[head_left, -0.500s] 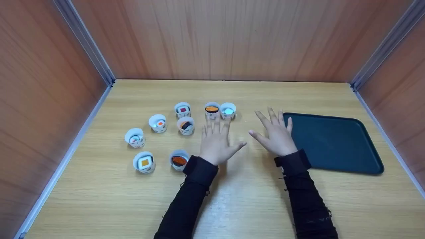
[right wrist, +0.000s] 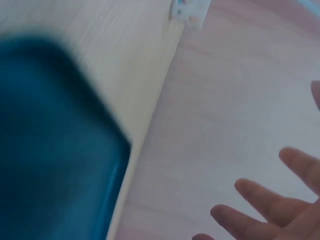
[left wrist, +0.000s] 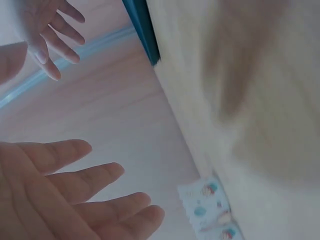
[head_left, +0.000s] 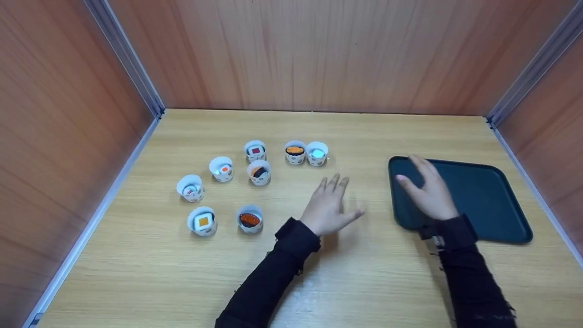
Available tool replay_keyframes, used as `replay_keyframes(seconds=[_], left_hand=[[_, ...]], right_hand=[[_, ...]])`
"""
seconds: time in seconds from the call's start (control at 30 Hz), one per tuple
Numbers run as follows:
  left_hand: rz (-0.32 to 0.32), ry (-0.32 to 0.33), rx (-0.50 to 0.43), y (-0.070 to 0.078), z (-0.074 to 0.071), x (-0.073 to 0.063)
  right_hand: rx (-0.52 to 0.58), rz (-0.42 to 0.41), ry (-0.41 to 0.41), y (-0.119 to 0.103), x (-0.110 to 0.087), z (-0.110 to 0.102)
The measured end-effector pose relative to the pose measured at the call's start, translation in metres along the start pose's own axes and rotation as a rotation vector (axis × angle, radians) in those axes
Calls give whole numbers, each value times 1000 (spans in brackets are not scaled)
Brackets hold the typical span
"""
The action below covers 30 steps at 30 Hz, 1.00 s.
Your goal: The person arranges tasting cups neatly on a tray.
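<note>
My left hand [head_left: 327, 208] hovers palm down over the middle of the table, fingers spread and holding nothing. My right hand [head_left: 430, 193] is above the left part of a dark green tray [head_left: 483, 200], thumb apart from the fingers, also holding nothing. Left of the left hand, a small white paper cup [head_left: 252, 229] contains a sushi-like piece with a red-orange top [head_left: 249, 220]. Beyond the left hand, two touching cups hold an orange-topped piece [head_left: 294, 150] and a pale turquoise piece [head_left: 318, 154]. Both wrist views show extended fingers above the table.
Several more paper cups with small sushi-like pieces stand at the left, among them one with a yellow-centred white piece [head_left: 203, 221] and one with a dark-banded piece [head_left: 259, 172]. Wood-patterned panels [head_left: 319, 59] enclose the table [head_left: 150, 273] at the back and sides.
My right hand has moved right, from beside the tray to above it. The left hand has shifted right and nearer, away from the cups. Cups and tray keep their places on the table.
</note>
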<state>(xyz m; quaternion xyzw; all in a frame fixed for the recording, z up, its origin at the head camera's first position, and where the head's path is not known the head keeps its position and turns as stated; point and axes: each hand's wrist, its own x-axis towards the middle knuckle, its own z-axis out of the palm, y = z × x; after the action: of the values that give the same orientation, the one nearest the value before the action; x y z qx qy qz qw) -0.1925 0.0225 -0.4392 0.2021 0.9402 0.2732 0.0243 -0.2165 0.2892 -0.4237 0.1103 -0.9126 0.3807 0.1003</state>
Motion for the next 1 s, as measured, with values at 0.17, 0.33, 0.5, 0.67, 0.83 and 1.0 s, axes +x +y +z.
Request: replay_keyframes(seconds=[0.17,0.33,0.5,0.67,0.83,1.0], left_hand=[[59,-125,39,16,16,1],[85,-195,69,34,26,11],[67,-219,64,49,32,23],[12,-231,-20,56,37,36],[-96,-222,-152,64,42,52],[-183,-237,-186,71,49,61]], right_hand=[[19,118,-5,30,-11,-38],[22,221,25,62,-18,-71],[-44,325,36,94,-25,-101],[-131,439,-36,119,-30,-126],[-168,583,19,136,-35,-138],[-268,667,-39,148,-40,-144]])
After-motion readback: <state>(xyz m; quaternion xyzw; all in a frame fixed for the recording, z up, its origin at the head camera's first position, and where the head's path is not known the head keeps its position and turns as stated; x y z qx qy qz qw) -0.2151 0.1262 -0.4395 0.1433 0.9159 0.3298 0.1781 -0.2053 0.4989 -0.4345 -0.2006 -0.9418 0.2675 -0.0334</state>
